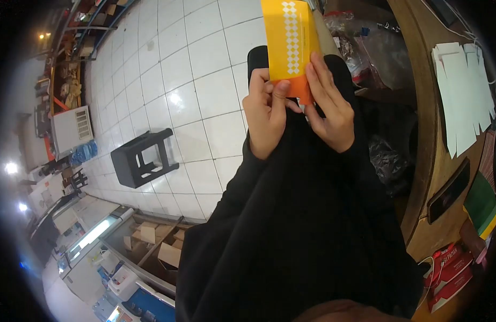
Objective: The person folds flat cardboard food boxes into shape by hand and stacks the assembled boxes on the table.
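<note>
A yellow printed carton (pixel 283 43), with a column of white diamonds and an orange end, is held up in front of my lap. My left hand (pixel 267 112) grips its lower left corner, thumb on the orange part and fingers curled by the edge. Along the lower right edge lie the fingers of my right hand (pixel 331 110), fairly straight and pressed to the carton, with the thumb lower down near the orange end. A small notch or flap shows at the bottom of the orange end, between the two hands. The carton looks flat or thin; its back is hidden.
To the right, a wooden table (pixel 420 214) holds cut white paper sheets (pixel 462 91), a dark phone (pixel 448 190) and red boxes (pixel 451 273). Plastic bags (pixel 374 48) lie beside my knee. A black stool (pixel 143 158) stands on the white tiled floor (pixel 205 107) at left.
</note>
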`<move>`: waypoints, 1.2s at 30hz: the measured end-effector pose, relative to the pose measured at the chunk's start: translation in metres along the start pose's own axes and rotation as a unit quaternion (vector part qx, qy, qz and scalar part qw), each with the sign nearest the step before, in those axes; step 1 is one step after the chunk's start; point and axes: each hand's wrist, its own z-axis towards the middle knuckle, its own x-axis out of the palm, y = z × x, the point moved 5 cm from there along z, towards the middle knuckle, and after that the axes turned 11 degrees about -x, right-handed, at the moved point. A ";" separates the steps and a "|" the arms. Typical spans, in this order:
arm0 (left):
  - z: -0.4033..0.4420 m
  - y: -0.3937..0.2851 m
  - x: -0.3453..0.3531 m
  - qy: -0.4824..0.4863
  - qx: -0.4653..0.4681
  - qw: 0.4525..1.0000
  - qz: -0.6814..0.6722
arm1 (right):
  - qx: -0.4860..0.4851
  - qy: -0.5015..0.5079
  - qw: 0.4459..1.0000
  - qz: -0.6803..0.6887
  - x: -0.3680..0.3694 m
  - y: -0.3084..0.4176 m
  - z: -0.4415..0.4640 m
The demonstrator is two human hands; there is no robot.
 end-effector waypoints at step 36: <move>-0.009 -0.006 0.017 0.094 -0.004 0.994 -0.057 | 0.113 -0.110 0.982 0.105 -0.061 0.010 0.005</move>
